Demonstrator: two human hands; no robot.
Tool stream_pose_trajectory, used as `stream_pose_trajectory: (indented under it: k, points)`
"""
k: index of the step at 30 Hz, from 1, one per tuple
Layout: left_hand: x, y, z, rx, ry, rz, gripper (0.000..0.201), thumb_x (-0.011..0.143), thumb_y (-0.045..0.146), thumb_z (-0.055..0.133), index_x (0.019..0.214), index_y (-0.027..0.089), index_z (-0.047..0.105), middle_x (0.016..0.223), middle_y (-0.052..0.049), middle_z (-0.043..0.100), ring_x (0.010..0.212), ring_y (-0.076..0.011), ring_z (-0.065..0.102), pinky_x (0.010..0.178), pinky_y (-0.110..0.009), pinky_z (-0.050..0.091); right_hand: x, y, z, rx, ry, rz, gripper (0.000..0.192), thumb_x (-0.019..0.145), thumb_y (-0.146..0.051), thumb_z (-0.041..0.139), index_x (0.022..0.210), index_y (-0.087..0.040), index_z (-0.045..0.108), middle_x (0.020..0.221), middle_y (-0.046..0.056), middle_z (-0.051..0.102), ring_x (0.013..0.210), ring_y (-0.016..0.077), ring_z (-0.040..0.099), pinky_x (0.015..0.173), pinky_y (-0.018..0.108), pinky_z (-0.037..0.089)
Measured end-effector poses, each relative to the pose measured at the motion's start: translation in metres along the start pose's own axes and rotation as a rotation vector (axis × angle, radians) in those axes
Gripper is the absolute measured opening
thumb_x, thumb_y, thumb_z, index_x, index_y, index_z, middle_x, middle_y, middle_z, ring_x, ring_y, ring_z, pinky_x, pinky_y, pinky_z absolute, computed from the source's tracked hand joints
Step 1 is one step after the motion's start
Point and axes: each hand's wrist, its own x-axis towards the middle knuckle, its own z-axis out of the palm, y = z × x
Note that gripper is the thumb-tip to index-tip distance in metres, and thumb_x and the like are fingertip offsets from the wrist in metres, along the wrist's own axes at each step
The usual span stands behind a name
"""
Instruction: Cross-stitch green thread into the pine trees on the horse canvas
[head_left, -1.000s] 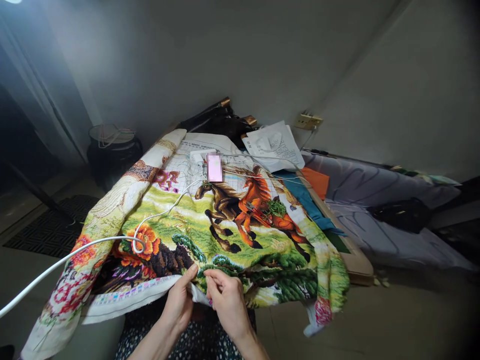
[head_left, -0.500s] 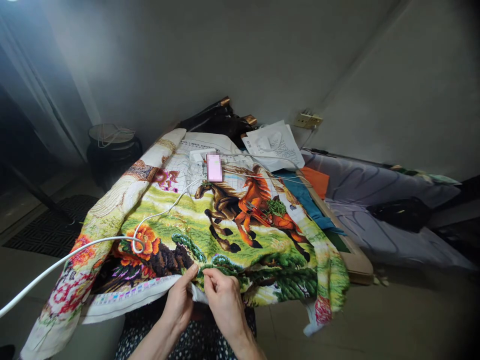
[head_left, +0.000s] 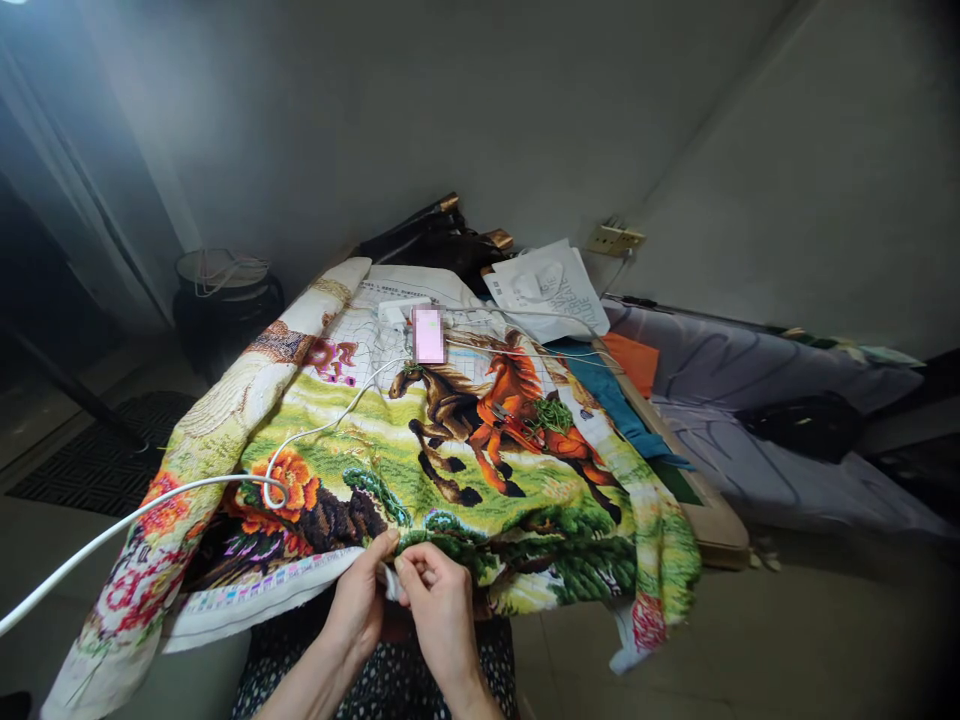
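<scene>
embroidered cloth [head_left: 420, 450] is lying spread over the desk [head_left: 716, 530], near edge hanging toward the person. cable [head_left: 187, 490] is running across its left part. phone [head_left: 429, 335] is sitting at its far end, papers [head_left: 551, 285] lying behind-right. both hands [head_left: 360, 600] [head_left: 442, 610] are meeting side by side at the near edge. bedding [head_left: 750, 400] is lying right of the desk.

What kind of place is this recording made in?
Probably a room at home, used for needlework: a large horse-patterned cross-stitch cloth covers the table, a grey-sheeted bed stands beside it, and a wall socket is behind.
</scene>
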Motion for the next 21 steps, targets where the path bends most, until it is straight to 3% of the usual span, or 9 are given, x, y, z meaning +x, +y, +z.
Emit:
stream_pose_trajectory:
  k: [6,11,18,21]
  points:
    - [-0.004,0.001,0.002,0.005,-0.029,0.003,0.02,0.054,0.027,0.082,0.062,0.013,0.069,0.054,0.001,0.065,0.047,-0.0101,0.053,0.048,-0.023,0.04,0.001,0.0,0.002,0.044,0.043,0.038,0.02,0.082,-0.025,0.053,0.066,-0.017,0.061,0.051,-0.002,0.055,0.048,0.0141,0.053,0.048,0.023,0.043]
    - [-0.007,0.001,0.002,0.004,-0.05,-0.034,0.027,0.049,0.03,0.086,0.06,0.013,0.068,0.051,0.002,0.062,0.045,-0.0098,0.051,0.045,-0.024,0.038,0.002,0.0,-0.006,0.094,-0.015,0.068,0.015,0.08,-0.026,0.055,0.072,-0.016,0.064,0.057,0.001,0.061,0.051,0.0167,0.06,0.049,0.024,0.048]
    - [-0.008,0.0,0.001,0.008,-0.092,-0.04,0.028,0.048,0.03,0.086,0.061,0.011,0.071,0.057,-0.002,0.068,0.055,-0.0153,0.06,0.058,-0.028,0.047,0.009,-0.005,-0.008,-0.035,0.044,-0.051,0.008,0.083,-0.022,0.051,0.078,-0.019,0.057,0.064,0.001,0.063,0.054,0.0161,0.062,0.053,0.024,0.05]
    - [-0.006,-0.001,-0.001,0.009,-0.108,-0.013,0.024,0.052,0.027,0.085,0.064,0.011,0.073,0.063,-0.004,0.071,0.062,-0.0165,0.063,0.065,-0.028,0.049,0.011,-0.012,-0.011,-0.192,0.049,-0.201,0.015,0.086,-0.019,0.045,0.09,-0.019,0.06,0.071,0.003,0.066,0.064,0.018,0.065,0.061,0.025,0.05]
